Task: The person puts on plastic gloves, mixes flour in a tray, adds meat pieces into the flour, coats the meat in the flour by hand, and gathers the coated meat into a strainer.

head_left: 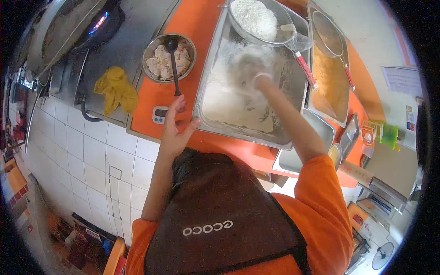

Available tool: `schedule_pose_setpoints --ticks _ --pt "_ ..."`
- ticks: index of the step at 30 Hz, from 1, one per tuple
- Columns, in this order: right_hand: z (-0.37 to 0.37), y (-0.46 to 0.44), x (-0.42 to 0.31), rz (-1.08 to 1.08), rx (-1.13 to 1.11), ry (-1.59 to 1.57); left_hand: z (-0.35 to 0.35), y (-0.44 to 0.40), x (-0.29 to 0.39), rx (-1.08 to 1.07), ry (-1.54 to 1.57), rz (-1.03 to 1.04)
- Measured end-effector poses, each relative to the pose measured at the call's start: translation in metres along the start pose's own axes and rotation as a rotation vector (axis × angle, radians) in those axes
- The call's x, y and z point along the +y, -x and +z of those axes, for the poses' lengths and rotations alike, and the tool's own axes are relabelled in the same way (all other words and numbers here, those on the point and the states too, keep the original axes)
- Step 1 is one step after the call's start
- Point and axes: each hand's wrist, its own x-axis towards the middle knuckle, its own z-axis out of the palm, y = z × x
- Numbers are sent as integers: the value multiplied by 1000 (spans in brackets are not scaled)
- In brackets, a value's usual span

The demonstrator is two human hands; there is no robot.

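Note:
My left hand is open, thumb and fingers apart, beside the near left corner of a large metal tray. Its fingertips come close to the handle end of a black spoon; I cannot tell whether they touch. The spoon rests in a steel bowl of pale raw meat pieces. Down in the tray, my right hand is smeared by motion over white flour, so its fingers and anything in them cannot be made out. A red-handled sieve heaped with flour lies across the tray's far end.
Right of the tray stands a second tray of orange-yellow crumbs with another sieve over it. A white timer lies by the bowl. Left are a yellow cloth and a burner flame. A smaller metal pan sits near right.

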Motion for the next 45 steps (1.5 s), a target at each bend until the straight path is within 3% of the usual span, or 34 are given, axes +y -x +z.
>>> schedule_pose_setpoints --ticks 3,7,9,12,14,16,19,21,24,25,28,30,32,35,37,39,41,43,45 --pt "-31 0 -87 -32 72 -137 0 1 1 5 3 -2" --pt "-28 -28 -78 36 84 -589 0 2 2 11 -11 -8" --pt "-78 -29 -100 79 -279 -24 0 1 0 14 -4 1" --pt "-29 11 -122 -530 151 289 1 2 1 22 23 -2" --pt "-37 26 -128 -573 -102 177 0 1 6 16 24 -11" --pt "-45 34 -119 -395 -267 -190 0 0 4 12 22 -5" --pt "-75 53 -80 247 -446 -993 1 2 1 8 41 -5" --pt "-72 66 -58 297 -533 -1045 1 1 3 4 45 3" --pt "-35 83 -58 -106 -395 -660 1 0 3 -1 39 2" --pt "-63 81 -90 -159 -311 -576 2 0 1 0 41 -2" --pt "-46 67 -120 -326 -136 -535 1 0 0 5 27 -6" --pt "-22 50 -126 -201 -251 -794 1 1 0 6 21 -8" --pt "-18 29 -132 185 -581 -1243 1 1 -1 10 28 -13" --pt "-3 19 -122 -77 -484 -826 3 1 1 21 39 -21" --pt "21 16 -122 136 -511 -1251 2 0 1 18 52 -17" --pt "27 17 -121 190 -484 -1504 1 1 0 17 43 -17" --pt "18 22 -115 71 -406 -1580 0 1 0 16 15 -13" --pt "16 27 -78 -364 -194 -1221 -1 2 6 13 -8 -20" --pt "-3 27 -50 -578 -43 -857 -1 1 6 11 -3 -24"
